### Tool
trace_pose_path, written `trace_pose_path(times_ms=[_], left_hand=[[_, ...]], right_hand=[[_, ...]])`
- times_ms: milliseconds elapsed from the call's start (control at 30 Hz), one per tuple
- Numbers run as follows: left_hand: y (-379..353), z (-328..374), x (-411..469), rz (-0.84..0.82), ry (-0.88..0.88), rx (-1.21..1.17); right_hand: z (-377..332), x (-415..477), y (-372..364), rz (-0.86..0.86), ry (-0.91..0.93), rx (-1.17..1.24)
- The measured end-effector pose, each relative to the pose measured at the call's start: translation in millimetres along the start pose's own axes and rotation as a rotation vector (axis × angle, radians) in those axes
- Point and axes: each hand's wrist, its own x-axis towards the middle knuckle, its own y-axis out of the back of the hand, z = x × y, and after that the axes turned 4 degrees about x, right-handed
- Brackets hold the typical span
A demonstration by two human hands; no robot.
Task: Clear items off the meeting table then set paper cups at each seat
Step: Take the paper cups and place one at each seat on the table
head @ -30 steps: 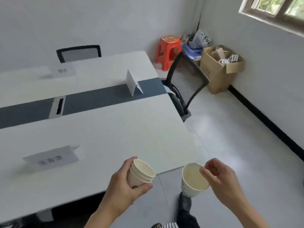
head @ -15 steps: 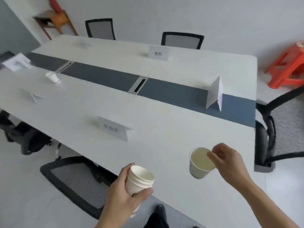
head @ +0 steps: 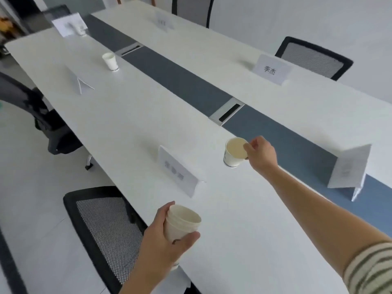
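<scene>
A: The right hand (head: 263,153) pinches one cup (head: 233,152) by its rim; the left hand (head: 163,245) wraps the stack (head: 180,225).
B: Where's the cup?
A: Tilted, low over the table (head: 127,128), just beyond the name card (head: 178,170).

The left hand (head: 163,240) and right hand (head: 262,154) are bare; a cream sleeve (head: 369,270) with thin dark olive stripes covers the right upper arm, near right.

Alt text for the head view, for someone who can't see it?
The right hand pinches a single paper cup by its rim just beyond a name card on the white meeting table. The left hand grips a stack of cups; another cup stands farther along.
</scene>
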Motion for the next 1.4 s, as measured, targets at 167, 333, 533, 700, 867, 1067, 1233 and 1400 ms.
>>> trace_pose_path(times_ms=[167,333,533,700,867,1067,1233,1400], left_hand=[[0,-19,47,-0.008,0.055,-0.005],[11,-35,65,-0.012,0.128,-0.007],[25,-44,78,0.009,0.157,-0.006],[27,-39,77,-0.007,0.123,0.013],[25,-31,73,-0.055,0.067,0.017],[3,-2,66,-0.188,-0.049,0.017],[-25,20,42,-0.344,-0.159,0.041],[-55,32,-7,-0.524,-0.28,0.076]], right_hand=[[-5,72,-61,-0.028,-0.09,-0.061],[4,109,-106,-0.047,-0.135,-0.114],[18,117,-121,-0.069,-0.217,-0.123],[13,116,-118,-0.109,-0.232,-0.075],[7,96,-92,-0.073,-0.222,-0.052],[24,24,-25,-0.098,-0.193,-0.045],[60,-80,35,-0.121,-0.194,0.012],[104,-219,81,-0.033,-0.283,0.096]])
